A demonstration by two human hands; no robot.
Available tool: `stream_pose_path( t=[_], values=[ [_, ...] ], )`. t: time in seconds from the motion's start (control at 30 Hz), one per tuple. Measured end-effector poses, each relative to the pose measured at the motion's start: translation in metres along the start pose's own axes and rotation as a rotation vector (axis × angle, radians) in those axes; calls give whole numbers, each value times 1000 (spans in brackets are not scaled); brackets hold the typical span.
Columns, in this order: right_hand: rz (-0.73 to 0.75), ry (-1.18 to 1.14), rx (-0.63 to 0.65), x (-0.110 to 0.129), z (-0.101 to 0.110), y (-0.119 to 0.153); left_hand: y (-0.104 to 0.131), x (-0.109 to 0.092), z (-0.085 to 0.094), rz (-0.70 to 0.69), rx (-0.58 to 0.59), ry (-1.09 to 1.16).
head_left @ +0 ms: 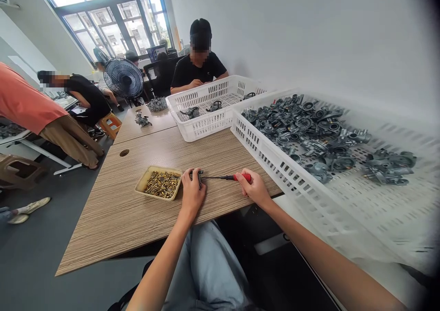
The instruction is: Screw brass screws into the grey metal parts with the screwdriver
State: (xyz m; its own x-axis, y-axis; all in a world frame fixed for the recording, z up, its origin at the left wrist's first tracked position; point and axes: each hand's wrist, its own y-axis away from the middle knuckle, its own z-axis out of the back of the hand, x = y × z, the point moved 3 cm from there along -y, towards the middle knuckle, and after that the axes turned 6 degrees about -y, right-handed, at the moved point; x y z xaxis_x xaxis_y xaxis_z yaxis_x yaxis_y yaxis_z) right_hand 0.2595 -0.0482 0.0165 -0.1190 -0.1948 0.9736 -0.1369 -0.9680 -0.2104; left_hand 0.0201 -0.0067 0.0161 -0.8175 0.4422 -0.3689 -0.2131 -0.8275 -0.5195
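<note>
My left hand (193, 189) is closed around a small grey metal part, which looks like a carburetor (200, 176) and is mostly covered by the fingers. In my right hand (253, 187) is a screwdriver (225, 177) with a red handle, held nearly level. Its long dark shaft points left, and the tip reaches the carburetor; whether it sits in a screw I cannot tell. Just left of my left hand stands a shallow cream tray (139, 188) full of small brass pieces (161, 184), likely jets. All of this is on the wood-grain table (137, 228).
A large white crate (292, 176) at right holds many carburetors (302, 123). Behind it, another white crate (206, 130) holds several more. One carburetor (142, 119) and a grey pile (157, 104) lie at the table's far end. A co-worker (199, 66) sits opposite; a fan (123, 78) stands beyond.
</note>
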Motion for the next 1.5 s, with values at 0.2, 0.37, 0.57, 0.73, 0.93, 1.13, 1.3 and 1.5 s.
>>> stream_pose_path(
  t=[0.2,0.37,0.57,0.73,0.93,1.13,1.3,1.5],
  values=[
    [-35,-9,-20,-4,-1,-2,-1,-2,2,1,3,12],
    [10,-167,82,0,-2,-2,-1,-1,2,9,-6,11],
    [17,-169,71,-2,-2,0,-1,-1,2,9,-7,20],
    [11,-39,35,-7,0,0,-1,-2,3,16,0,24],
    [-19,-4,11,-9,0,-1,0,1,0,18,5,34],
    [-30,13,17,-10,0,-3,0,1,-1,21,12,40],
    [-39,26,18,-8,0,-3,0,-2,2,16,13,38],
    [-42,-43,38,-4,1,-3,0,-2,3,6,8,53]
  ],
)
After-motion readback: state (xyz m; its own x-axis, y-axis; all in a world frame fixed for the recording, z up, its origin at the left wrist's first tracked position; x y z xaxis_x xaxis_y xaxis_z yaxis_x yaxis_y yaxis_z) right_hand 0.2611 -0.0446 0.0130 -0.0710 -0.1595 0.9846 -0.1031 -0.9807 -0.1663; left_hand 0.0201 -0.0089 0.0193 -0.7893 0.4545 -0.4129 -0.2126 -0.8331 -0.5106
